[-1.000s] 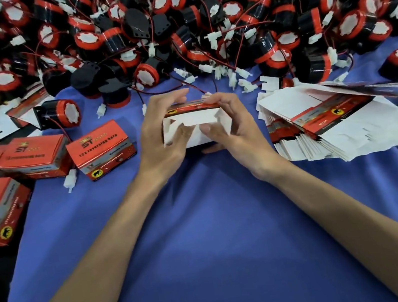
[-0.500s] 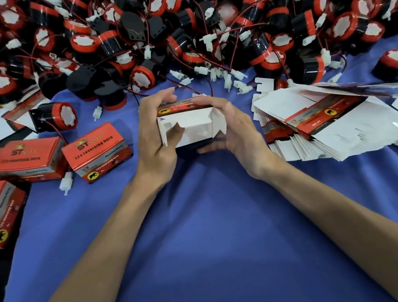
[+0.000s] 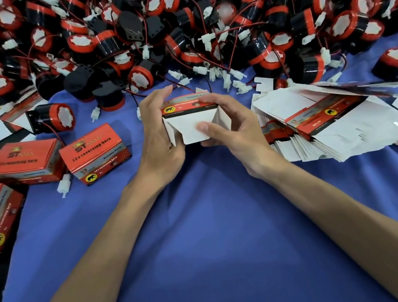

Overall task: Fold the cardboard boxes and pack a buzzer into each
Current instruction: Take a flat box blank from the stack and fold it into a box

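At frame centre, over the table (image 3: pixel 207 241), left hand (image 3: pixel 158 144) and right hand (image 3: pixel 235 131) clasp the half-folded box (image 3: pixel 185 106) with curled fingers; best hold its walls square while the right thumb (image 3: pixel 205 126) presses the white end flap (image 3: pixel 187 134) home.

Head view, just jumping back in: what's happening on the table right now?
A person grips a red-and-white cardboard box with the left hand and right hand above the blue cloth, the right thumb pressing on its white end flaps, which are partly folded in. A heap of black-and-red round buzzers lies behind, flat unfolded box blanks are stacked to the right, and closed red boxes sit to the left.
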The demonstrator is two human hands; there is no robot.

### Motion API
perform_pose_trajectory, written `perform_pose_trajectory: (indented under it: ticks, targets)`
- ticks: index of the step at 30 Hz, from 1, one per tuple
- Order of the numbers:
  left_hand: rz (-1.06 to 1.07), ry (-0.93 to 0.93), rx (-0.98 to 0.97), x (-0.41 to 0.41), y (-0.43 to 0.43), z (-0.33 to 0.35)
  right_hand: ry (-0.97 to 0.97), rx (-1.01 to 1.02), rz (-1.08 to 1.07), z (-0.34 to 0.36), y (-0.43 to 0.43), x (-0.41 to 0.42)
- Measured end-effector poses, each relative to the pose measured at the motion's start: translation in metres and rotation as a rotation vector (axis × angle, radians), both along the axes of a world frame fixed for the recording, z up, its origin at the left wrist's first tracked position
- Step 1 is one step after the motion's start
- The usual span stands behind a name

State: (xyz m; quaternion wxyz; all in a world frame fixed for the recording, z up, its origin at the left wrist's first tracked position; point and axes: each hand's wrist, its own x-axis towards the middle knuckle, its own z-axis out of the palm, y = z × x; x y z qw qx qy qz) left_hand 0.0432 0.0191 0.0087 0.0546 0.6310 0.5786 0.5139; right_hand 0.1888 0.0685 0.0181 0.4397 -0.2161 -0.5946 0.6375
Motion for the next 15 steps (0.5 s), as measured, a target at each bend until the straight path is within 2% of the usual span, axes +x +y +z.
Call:
perform_pose_trajectory:
  ticks: [5, 10, 15]
  targets:
    - [-0.192, 0.003, -0.089, -0.0031, -0.0085, 0.0011, -0.039, 0.066, -0.141, -0.004, 0.0025, -0.0007]
    - [-0.046, -0.156, -0.168, 0.0007, -0.0041, 0.0007, -0.069, 0.113, -0.2, -0.0045, 0.0026, -0.0003]
    - [-0.078, -0.223, -0.207, -0.0014, -0.0027, -0.0023, -0.086, 0.097, -0.181, -0.0027, 0.003, 0.0005]
